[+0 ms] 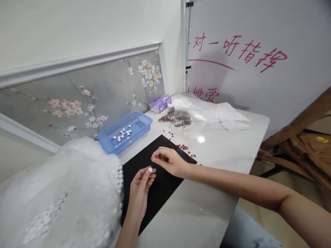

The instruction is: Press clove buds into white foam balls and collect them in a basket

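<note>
Over a black mat (160, 196), my left hand (141, 187) pinches a small white ball (150, 169) between thumb and fingers. Just above and to the right of it, my right hand (170, 161) has its thumb and index finger pressed together; whatever lies between the tips is too small to make out. Small reddish-brown pieces (182, 147) are scattered on the table and the mat's edge beyond my right hand. Several white balls (123, 133) lie in a blue plastic basket (111, 147) behind the mat.
A large clear bag of white balls (64, 193) fills the left side. Toward the back are a purple tissue pack (160, 103), a clear bag with brown pieces (178, 117) and white paper (230, 115). The white table (204, 213) ends at the right, near a brown chair.
</note>
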`<action>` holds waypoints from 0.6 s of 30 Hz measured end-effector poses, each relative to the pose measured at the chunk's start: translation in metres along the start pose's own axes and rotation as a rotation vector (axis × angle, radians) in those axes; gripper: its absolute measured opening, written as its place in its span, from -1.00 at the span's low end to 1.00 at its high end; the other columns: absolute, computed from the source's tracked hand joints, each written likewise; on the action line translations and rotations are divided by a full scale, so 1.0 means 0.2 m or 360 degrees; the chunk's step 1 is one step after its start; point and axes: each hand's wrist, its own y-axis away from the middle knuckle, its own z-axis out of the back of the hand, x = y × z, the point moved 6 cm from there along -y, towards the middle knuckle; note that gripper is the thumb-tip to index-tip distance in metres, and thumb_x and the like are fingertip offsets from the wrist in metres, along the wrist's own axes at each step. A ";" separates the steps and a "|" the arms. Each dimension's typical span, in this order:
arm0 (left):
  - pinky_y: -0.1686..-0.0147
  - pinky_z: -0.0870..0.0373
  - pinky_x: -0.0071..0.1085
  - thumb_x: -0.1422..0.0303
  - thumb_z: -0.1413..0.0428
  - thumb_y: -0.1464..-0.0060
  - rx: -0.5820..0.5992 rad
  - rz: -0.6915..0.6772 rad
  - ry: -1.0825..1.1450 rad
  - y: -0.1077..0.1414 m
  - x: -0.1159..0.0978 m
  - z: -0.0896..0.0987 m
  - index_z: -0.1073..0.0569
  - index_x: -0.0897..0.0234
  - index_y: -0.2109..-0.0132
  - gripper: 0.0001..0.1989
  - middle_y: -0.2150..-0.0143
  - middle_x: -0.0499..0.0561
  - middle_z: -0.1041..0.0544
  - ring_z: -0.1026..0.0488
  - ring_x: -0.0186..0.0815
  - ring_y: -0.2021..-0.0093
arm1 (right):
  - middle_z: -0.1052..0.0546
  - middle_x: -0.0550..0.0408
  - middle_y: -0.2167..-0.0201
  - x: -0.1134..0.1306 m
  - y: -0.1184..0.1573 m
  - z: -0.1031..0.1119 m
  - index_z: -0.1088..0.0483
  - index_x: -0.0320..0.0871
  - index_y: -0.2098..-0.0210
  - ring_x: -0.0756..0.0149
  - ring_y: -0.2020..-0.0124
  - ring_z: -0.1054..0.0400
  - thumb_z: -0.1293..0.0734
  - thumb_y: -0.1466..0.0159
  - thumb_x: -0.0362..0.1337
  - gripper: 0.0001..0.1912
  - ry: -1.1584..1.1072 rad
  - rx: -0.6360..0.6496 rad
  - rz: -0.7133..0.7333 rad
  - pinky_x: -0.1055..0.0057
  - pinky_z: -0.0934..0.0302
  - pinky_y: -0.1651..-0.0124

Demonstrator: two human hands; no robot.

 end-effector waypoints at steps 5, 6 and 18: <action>0.35 -0.41 -0.68 0.39 -0.29 0.19 -0.0041 0.0043 0.0171 -0.01 0.01 0.00 -0.54 0.31 0.25 -0.74 0.32 -0.02 -0.56 -0.48 -0.50 0.39 | -0.33 0.13 0.43 0.01 0.02 -0.09 -0.30 -0.17 0.36 0.46 0.47 -0.20 -0.18 -0.28 -0.35 -0.90 -0.0060 -0.0011 0.0062 0.53 -0.15 0.44; 0.36 -0.41 -0.68 0.39 -0.30 0.20 -0.0041 0.0041 0.0170 -0.01 0.01 0.00 -0.54 0.32 0.26 -0.73 0.32 -0.02 -0.56 -0.48 -0.49 0.39 | -0.33 0.12 0.42 0.02 0.03 -0.10 -0.29 -0.17 0.35 0.45 0.45 -0.22 -0.18 -0.28 -0.35 -0.90 -0.0046 0.0005 0.0081 0.52 -0.16 0.42; 0.41 -0.38 -0.68 0.35 -0.31 0.21 -0.0018 -0.0002 0.0097 0.00 0.00 -0.01 -0.51 0.36 0.41 -0.81 0.44 -0.07 -0.51 -0.43 -0.52 0.45 | -0.32 0.10 0.41 0.03 0.04 -0.11 -0.25 -0.16 0.33 0.41 0.41 -0.23 -0.17 -0.27 -0.38 -0.93 0.0025 0.0120 0.0212 0.49 -0.19 0.35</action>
